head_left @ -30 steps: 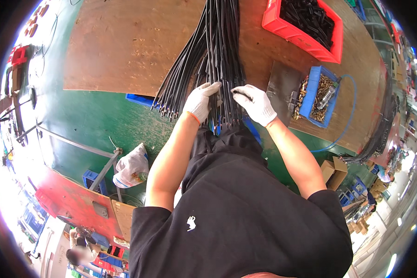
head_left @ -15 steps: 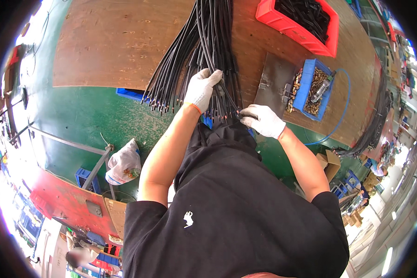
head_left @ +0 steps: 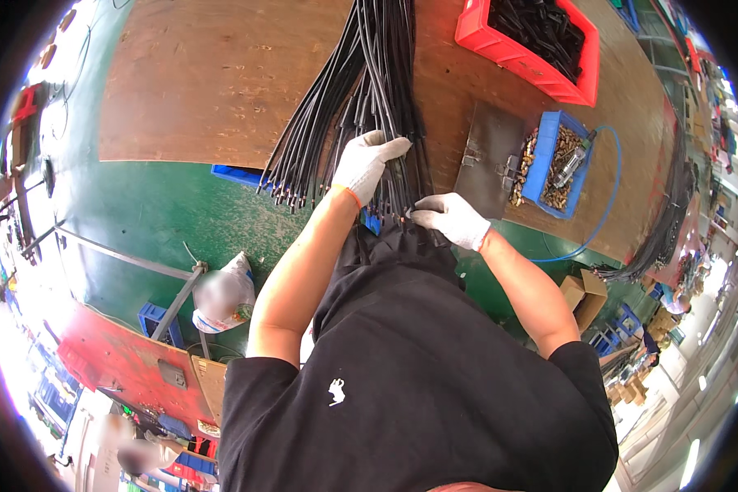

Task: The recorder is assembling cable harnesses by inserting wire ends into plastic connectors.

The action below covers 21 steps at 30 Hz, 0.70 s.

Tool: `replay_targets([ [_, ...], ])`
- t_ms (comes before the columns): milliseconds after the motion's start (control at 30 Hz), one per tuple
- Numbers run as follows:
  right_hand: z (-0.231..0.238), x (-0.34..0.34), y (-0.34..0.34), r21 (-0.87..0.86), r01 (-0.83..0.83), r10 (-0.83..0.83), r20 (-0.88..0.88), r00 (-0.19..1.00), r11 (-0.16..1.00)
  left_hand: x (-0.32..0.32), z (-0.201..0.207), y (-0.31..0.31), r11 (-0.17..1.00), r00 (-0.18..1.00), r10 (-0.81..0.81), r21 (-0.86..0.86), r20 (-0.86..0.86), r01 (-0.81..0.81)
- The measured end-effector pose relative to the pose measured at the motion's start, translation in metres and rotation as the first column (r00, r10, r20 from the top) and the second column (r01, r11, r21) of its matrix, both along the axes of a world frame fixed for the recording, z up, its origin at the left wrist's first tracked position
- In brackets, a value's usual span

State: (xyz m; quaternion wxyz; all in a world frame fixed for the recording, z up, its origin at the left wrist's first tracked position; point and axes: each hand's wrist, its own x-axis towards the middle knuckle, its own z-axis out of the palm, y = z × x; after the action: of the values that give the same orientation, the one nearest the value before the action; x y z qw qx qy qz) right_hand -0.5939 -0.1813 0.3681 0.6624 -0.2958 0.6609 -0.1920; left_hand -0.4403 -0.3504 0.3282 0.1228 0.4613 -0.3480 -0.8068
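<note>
A thick bundle of black cables (head_left: 383, 61) lies over the wooden table and fans out past its near edge, the bare, copper-coloured ends pointing at me. My left hand (head_left: 369, 166), in a white glove with an orange cuff, closes thumb and fingers round a cable in the right part of the bundle. Lower and to the right, my gloved right hand (head_left: 453, 220) pinches the tip of a cable close to my dark clothing. Its fingertips cover most of that tip.
On the brown table (head_left: 213, 82) are a red bin (head_left: 521, 59) of black pieces and a blue bin (head_left: 539, 160) of small brass-coloured parts. A metal plate (head_left: 488, 164) lies beside the blue bin. A blue hose (head_left: 617, 184) curves along the right. A filled bag (head_left: 224, 293) stands on the green floor.
My right hand has shifted left, toward the bundle, with the cable tip in its fingers. The left hand has moved slightly right and down, still gripping a cable.
</note>
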Motion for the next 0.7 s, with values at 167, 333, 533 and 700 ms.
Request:
replay_targets([
  [167, -0.004, 0.015, -0.029, 0.134, 0.283, -0.301, 0.144, 0.943, 0.95, 0.009, -0.014, 0.0, 0.99, 0.987, -0.138, -0.006, 0.087, 0.139],
  [333, -0.054, 0.003, -0.066, 0.082, 0.391, -0.4, 0.195, 0.896, 0.917, 0.018, -0.015, 0.0, 0.983, 0.974, -0.179, -0.013, 0.136, 0.183],
  [533, -0.054, 0.007, -0.102, 0.004, 0.438, -0.427, 0.229, 0.875, 0.899, 0.041, -0.015, 0.017, 0.986, 0.992, 0.064, 0.158, -0.109, -0.047],
  [700, -0.056, 0.012, -0.12, -0.016, 0.347, -0.341, 0.157, 0.927, 0.938, 0.055, -0.024, 0.02, 0.997, 0.994, 0.046, 0.07, -0.101, -0.039],
])
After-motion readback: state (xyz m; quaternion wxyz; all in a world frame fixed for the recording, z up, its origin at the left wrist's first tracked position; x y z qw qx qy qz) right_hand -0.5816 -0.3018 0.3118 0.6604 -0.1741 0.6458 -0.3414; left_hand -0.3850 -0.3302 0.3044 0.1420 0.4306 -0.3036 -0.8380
